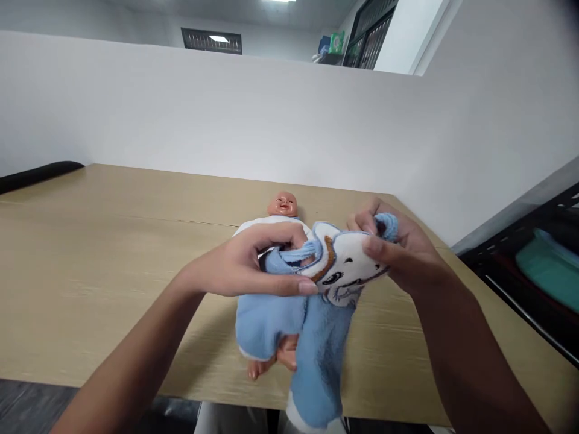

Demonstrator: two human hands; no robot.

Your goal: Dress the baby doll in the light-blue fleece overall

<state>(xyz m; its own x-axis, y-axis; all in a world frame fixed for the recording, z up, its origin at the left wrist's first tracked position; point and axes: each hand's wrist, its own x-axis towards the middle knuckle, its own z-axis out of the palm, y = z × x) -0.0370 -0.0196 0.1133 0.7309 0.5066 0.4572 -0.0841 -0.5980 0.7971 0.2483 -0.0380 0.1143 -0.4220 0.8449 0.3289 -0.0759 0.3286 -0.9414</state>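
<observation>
A blue fleecy scarf [323,355] with a white embroidered animal face is held up between both hands, its long end hanging down past the table's near edge. My left hand [253,259] is closed around the left side of the face piece, by a light blue loop. My right hand [391,241] pinches the face piece's right edge between thumb and fingers, with a blue fluffy loop beside the fingers. Behind the scarf a baby doll [283,205] lies face up, in a white top and blue trousers. Its bare feet show, while the hands and scarf cover most of its torso.
The doll lies on a light wood table [113,259]. A white partition [217,114] rises along the table's far side. To the right is a black rack [511,265] with a green item [549,265] on it. A black curved object [40,173] borders the table at far left.
</observation>
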